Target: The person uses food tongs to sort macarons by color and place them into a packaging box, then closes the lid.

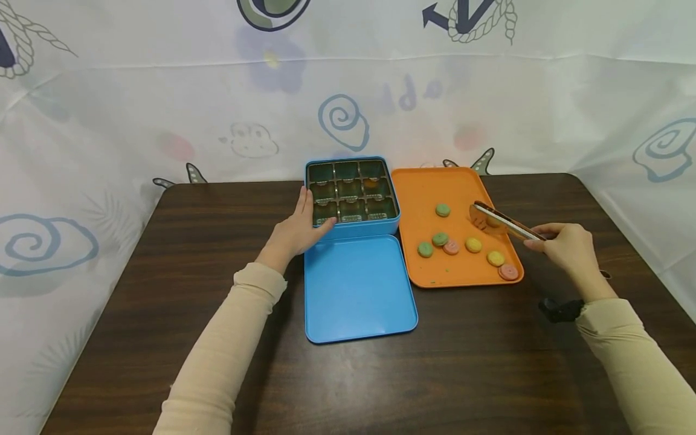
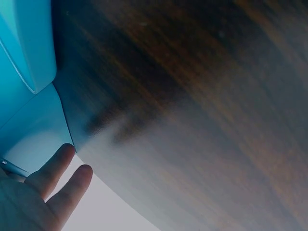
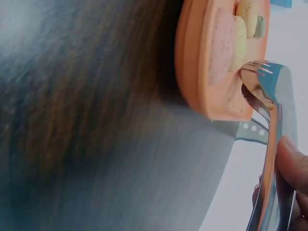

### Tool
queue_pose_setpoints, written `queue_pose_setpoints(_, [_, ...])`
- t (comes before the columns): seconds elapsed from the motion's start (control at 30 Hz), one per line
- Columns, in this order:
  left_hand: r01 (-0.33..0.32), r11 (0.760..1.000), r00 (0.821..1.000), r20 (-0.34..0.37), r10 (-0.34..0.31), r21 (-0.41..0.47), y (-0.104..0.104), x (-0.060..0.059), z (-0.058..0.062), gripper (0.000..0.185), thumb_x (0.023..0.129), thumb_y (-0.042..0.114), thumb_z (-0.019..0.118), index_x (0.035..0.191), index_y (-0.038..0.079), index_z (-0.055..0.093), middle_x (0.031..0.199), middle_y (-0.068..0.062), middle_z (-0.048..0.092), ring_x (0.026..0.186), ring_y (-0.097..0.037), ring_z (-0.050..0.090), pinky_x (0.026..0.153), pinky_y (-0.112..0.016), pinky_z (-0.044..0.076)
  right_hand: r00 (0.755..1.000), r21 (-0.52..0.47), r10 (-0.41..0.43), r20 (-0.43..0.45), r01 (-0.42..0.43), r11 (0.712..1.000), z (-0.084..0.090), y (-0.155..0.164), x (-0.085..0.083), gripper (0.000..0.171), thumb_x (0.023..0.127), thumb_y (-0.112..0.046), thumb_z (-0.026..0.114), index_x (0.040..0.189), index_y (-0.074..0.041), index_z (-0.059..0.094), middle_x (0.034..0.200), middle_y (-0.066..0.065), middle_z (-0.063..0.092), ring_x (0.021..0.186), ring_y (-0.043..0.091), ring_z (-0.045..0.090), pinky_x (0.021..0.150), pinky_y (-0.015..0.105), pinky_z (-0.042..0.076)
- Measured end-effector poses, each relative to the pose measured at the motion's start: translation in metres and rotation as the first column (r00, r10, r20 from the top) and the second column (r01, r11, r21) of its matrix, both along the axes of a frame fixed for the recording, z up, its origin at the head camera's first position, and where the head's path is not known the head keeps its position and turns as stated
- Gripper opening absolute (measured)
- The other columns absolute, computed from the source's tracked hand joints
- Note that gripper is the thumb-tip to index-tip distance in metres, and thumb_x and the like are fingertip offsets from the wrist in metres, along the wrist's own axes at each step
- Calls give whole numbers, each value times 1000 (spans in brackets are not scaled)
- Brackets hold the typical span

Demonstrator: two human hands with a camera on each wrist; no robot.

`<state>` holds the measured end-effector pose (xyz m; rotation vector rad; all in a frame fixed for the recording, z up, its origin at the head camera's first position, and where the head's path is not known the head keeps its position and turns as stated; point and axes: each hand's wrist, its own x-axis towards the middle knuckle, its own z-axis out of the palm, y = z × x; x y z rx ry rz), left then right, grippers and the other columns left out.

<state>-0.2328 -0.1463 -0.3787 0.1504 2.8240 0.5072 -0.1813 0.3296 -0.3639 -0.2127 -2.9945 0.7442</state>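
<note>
My left hand [image 1: 298, 228] rests flat against the blue tin [image 1: 352, 199] at frame centre, its compartments seemingly mostly empty. My right hand [image 1: 562, 246] grips tongs [image 1: 500, 221] over the orange tray [image 1: 418, 199], right of centre, holding seven macarons [image 1: 473, 244].

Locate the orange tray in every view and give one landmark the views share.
Head: orange tray right of centre, beside the blue tin.
Left wrist: not in it.
Right wrist: upper right, seen edge-on, with the tongs at its rim.
Shared landmark: dark wooden table.
</note>
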Motion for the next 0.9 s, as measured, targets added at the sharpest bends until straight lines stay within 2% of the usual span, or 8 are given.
queue_pose_setpoints(0.4, [-1, 1000, 1000, 6, 1, 11, 1, 2, 3, 93, 94, 67, 30, 152, 12, -17, 159, -1, -25, 52, -23, 55, 45, -29, 36, 1000, -29, -8, -30, 7, 1000, 7, -12, -6, 38, 86, -25, 72, 108, 6, 68, 95, 28, 69, 63, 7, 52, 53, 25, 42])
queue_pose_setpoints(0.53, [-1, 1000, 1000, 13, 1, 8, 1, 2, 3, 93, 94, 68, 29, 152, 13, -17, 158, 1, -27, 52, -23, 54, 45, -29, 36, 999, -35, -11, -41, 10, 999, 8, -17, -10, 40, 86, -28, 71, 109, 5, 68, 100, 29, 68, 69, 15, 57, 55, 23, 42])
queue_pose_setpoints(0.63, [0, 1000, 1000, 10, -1, 9, 1, 2, 3, 93, 94, 67, 30, 152, 12, -17, 158, 1, -27, 52, -22, 54, 44, -29, 36, 999, -56, -10, -44, 7, 998, 9, -23, -13, 41, 88, -29, 70, 111, 5, 67, 105, 30, 67, 80, 27, 61, 58, 23, 42])
queue_pose_setpoints(0.77, [2, 1000, 1000, 7, -3, 8, 1, 2, 3, 92, 94, 66, 30, 152, 12, -17, 159, 0, -26, 53, -22, 55, 44, -29, 36, 998, -75, 2, -60, -6, 997, 13, -33, -16, 40, 89, -27, 69, 113, 5, 67, 107, 30, 66, 87, 35, 62, 61, 24, 42])
queue_pose_setpoints(0.9, [0, 1000, 1000, 6, 0, 7, 1, 3, 3, 92, 94, 67, 30, 152, 11, -16, 159, 0, -25, 54, -22, 56, 45, -30, 36, 997, -97, -2, -78, -5, 995, 19, -47, -22, 38, 88, -27, 69, 112, 3, 69, 106, 28, 68, 73, 15, 60, 59, 19, 43])
